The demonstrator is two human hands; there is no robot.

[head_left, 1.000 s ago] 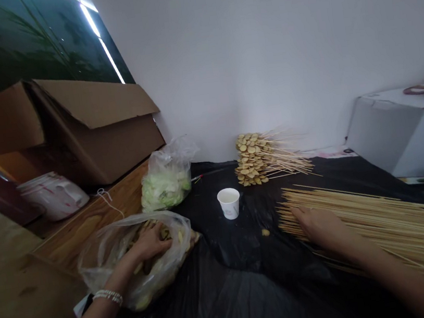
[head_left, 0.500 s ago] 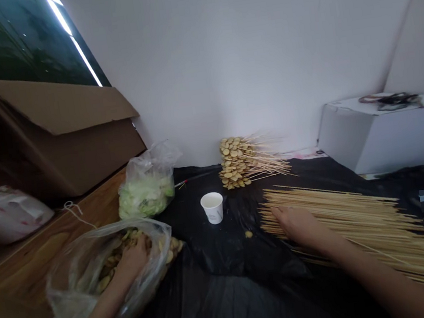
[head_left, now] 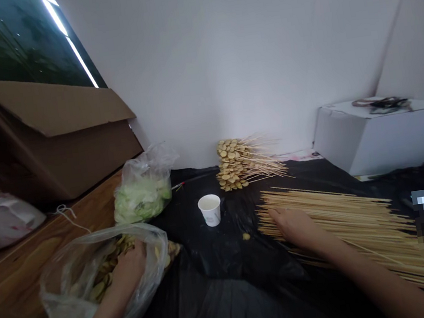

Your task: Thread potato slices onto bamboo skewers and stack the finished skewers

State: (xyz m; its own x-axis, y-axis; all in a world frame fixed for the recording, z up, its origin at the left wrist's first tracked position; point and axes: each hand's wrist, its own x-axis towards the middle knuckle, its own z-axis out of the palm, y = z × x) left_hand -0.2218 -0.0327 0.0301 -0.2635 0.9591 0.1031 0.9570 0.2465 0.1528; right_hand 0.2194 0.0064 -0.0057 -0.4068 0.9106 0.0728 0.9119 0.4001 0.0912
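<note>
My left hand (head_left: 130, 265) reaches into an open clear plastic bag (head_left: 65, 253) of round yellowish slices (head_left: 103, 271); its fingertips are hidden among them. On the right, my right hand (head_left: 292, 225) rests at the left end of a wide layer of thin wooden sticks (head_left: 346, 214), its fingers bent down on them; whether it grips one is unclear. Skewers with slices threaded on them (head_left: 230, 164) are piled by the wall, stick ends pointing right. A white paper cup (head_left: 210, 211) stands between my hands, with one loose slice (head_left: 246, 237) to its right.
A tied bag of pale green vegetable (head_left: 142, 195) sits behind the slice bag. At the left are a cardboard box (head_left: 84, 150) and a white plastic package (head_left: 3, 217). A white box (head_left: 390, 139) stands at the right on the black sheet (head_left: 224, 304).
The view has shifted slightly, moving most things a little left in the picture. My left hand has shifted a little inside the bag. My right hand stays at the sticks.
</note>
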